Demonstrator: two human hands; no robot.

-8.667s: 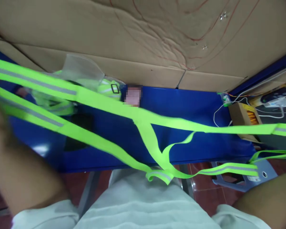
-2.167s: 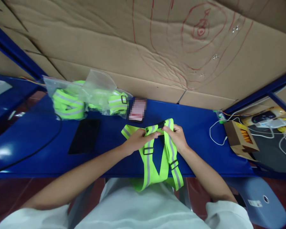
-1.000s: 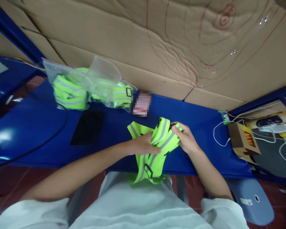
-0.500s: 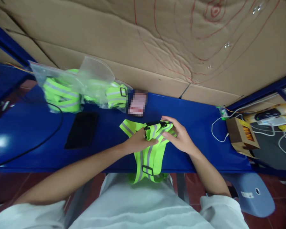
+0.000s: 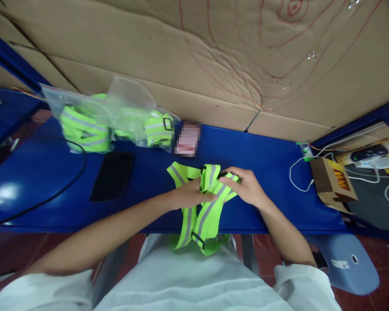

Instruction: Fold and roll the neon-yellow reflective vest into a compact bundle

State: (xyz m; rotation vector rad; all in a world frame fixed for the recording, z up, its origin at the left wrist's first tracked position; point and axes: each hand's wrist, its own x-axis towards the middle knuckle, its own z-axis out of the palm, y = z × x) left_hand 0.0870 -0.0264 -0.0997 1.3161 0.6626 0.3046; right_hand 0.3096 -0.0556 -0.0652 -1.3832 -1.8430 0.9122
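A neon yellow-green reflective harness with grey stripes is bunched between my hands. Its straps hang over the table's front edge toward my lap, with a black slide buckle low on one of them. My left hand is closed around the gathered straps from the left, thumb lying across them. On the other side, my right hand pinches the folded upper part between thumb and fingers. A dark piece, partly hidden by the folds, shows between the hands. One loose strap end sticks out to the upper left.
Clear plastic bags holding similar harnesses stand at the back left of the blue table. Nearby lie a black flat tablet-like object and a blurred-out pink item. A cardboard box and white cables are right; a grey-blue stool stands below.
The folded top of the harness has shifted, with a strap loop now standing up between my hands. My right hand has moved slightly down, and the lower buckle has swung and tilted.
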